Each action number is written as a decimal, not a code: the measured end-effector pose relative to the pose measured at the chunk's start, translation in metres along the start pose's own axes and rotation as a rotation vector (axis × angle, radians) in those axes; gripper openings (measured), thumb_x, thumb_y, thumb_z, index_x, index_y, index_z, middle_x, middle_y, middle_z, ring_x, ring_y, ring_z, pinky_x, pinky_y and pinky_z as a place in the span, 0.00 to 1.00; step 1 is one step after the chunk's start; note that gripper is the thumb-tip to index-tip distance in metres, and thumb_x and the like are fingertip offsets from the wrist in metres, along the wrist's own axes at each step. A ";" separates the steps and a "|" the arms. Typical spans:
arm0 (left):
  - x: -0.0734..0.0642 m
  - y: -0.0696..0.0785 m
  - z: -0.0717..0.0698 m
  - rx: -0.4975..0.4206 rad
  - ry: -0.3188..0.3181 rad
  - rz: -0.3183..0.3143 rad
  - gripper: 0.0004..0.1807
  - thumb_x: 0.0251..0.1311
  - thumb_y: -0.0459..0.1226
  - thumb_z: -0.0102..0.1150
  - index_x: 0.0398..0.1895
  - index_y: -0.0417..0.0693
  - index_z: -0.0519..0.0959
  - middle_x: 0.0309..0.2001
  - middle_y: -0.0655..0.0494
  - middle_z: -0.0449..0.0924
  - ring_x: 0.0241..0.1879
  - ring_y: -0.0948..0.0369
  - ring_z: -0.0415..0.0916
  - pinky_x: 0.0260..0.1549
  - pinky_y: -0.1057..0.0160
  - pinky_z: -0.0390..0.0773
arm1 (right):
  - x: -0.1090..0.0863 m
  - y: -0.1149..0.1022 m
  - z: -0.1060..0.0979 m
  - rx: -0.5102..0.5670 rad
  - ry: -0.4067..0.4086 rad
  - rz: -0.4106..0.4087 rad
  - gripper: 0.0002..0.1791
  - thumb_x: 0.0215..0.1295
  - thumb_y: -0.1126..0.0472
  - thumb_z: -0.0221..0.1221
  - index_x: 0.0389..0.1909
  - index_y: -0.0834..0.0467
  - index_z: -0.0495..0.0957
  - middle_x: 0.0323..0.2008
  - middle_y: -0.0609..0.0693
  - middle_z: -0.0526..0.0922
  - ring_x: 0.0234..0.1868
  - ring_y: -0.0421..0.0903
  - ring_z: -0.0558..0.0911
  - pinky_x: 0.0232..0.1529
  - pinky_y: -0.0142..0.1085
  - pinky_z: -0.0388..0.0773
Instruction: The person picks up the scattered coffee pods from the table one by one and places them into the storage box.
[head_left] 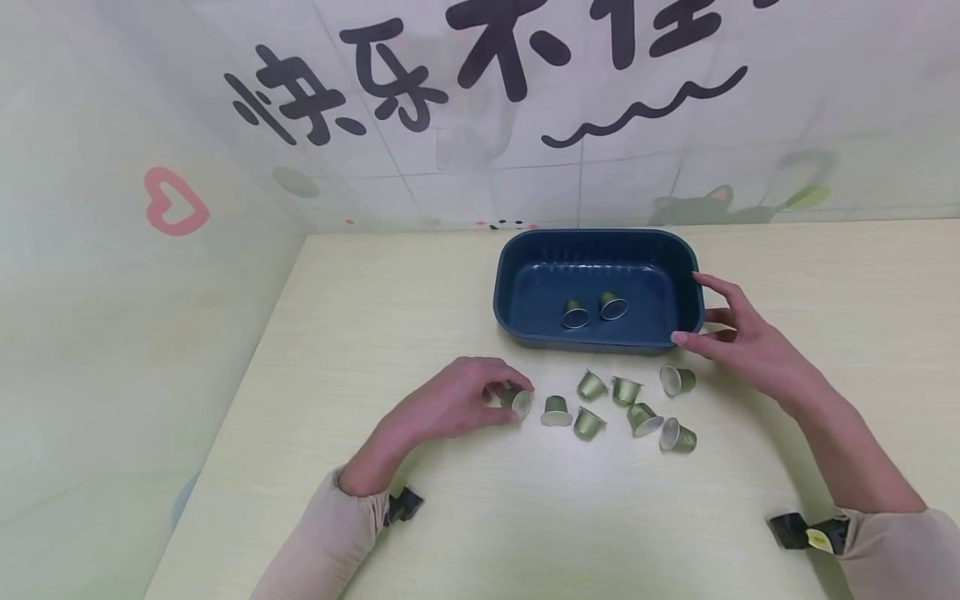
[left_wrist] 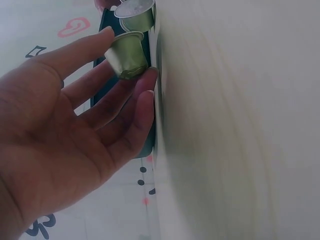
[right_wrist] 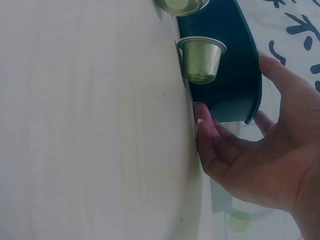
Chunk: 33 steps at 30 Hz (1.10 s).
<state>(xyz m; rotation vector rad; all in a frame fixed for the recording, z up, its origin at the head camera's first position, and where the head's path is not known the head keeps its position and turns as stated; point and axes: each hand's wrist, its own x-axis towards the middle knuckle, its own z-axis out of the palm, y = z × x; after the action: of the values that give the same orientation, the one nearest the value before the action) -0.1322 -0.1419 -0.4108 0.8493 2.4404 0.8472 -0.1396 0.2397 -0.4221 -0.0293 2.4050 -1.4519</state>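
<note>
My left hand (head_left: pixel 457 402) pinches a green coffee capsule (head_left: pixel 519 403) between thumb and fingers, close over the table. In the left wrist view, the thumb is at the rim of this capsule (left_wrist: pixel 127 55) and fingertips are by its narrow end. My right hand (head_left: pixel 750 342) holds the right end of a dark blue rectangular basin (head_left: pixel 525 340), thumb on the front corner and fingers along the end wall. Inside the basin lie two green capsules (head_left: pixel 613 306). Several more capsules (head_left: pixel 588 423) are scattered in front of it, some upside down, others on their sides.
The pale wooden table (head_left: pixel 375 300) meets a white wall (head_left: pixel 480 192) with dark lettering behind the basin. Another wall with a pink heart (head_left: pixel 176 202) runs along the left. A capsule (head_left: pixel 678 381) lies just in front of the basin's right end, near my right hand.
</note>
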 end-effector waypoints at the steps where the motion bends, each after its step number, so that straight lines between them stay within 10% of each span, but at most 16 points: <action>1: 0.000 0.000 0.000 -0.005 0.000 -0.004 0.19 0.57 0.36 0.72 0.53 0.51 0.84 0.44 0.65 0.83 0.41 0.68 0.78 0.45 0.64 0.79 | 0.000 0.000 0.000 0.001 0.000 0.000 0.50 0.66 0.42 0.63 0.78 0.31 0.39 0.69 0.69 0.62 0.66 0.67 0.68 0.57 0.59 0.65; 33: -0.001 0.002 -0.008 -0.151 0.031 0.009 0.21 0.57 0.33 0.71 0.55 0.50 0.83 0.43 0.65 0.82 0.38 0.69 0.81 0.41 0.67 0.81 | 0.000 0.000 0.000 0.000 -0.001 0.010 0.50 0.66 0.42 0.63 0.78 0.29 0.39 0.69 0.70 0.61 0.66 0.67 0.67 0.57 0.60 0.66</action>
<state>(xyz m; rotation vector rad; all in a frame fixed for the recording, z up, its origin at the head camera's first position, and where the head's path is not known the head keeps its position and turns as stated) -0.1351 -0.1445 -0.4033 0.7975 2.3654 1.0404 -0.1395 0.2395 -0.4219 -0.0186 2.4009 -1.4469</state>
